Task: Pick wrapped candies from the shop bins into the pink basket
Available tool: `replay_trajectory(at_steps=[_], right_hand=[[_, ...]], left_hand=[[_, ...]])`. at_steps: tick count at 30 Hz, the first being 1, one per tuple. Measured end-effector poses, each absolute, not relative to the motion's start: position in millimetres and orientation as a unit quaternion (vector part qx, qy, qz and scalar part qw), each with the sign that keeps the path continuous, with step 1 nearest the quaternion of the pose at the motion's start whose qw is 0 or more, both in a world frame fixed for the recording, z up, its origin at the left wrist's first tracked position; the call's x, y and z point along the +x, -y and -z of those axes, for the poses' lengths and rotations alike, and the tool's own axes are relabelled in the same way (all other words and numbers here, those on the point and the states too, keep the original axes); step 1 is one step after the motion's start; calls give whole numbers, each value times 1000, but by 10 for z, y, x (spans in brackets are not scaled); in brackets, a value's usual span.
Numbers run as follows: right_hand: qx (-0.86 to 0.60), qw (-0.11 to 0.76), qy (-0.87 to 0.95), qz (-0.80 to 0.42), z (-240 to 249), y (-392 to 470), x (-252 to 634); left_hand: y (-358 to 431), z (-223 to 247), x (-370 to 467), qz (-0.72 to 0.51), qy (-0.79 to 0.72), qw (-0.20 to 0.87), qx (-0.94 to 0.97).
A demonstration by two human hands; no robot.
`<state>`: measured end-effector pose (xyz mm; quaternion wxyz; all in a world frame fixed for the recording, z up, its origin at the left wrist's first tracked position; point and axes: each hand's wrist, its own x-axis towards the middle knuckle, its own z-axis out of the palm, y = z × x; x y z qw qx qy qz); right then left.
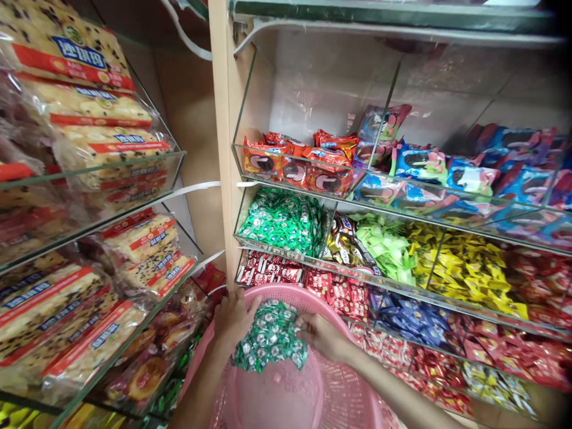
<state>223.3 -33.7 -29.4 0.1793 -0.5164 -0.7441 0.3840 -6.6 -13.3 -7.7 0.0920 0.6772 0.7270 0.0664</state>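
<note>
A pink plastic basket (pixel 292 290) with perforated sides is in front of me, low in the head view. Green-wrapped candies (pixel 272 336) lie heaped against its far side, and its pale floor shows nearer to me. My left hand (pixel 235 316) grips the basket's far left rim, with the thumb apart on the inner side. On the right of the heap is my right hand (pixel 319 335), its fingers curled in against the candies. What is between those fingertips, if anything, is hidden.
Clear-fronted shelf bins hold more green candies (pixel 283 220), yellow-wrapped candies (pixel 465 262) and orange snack packs (pixel 299 161). Glass shelves on the left carry packaged pastries (pixel 129 149). A wooden post (pixel 224 119) separates the two shelf units, close beyond the basket.
</note>
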Motion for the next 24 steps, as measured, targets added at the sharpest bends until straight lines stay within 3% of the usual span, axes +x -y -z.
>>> replay_trajectory(at_steps=[15, 20, 24], right_hand=[[-537, 177, 594, -573, 442, 349, 2354], [-553, 188, 616, -528, 599, 342, 2352], [-596, 159, 669, -414, 675, 348, 2350]], left_hand=[[176, 27, -67, -44, -733, 78, 675], [173, 37, -74, -44, -730, 76, 678], [171, 36, -67, -43, -729, 78, 678]])
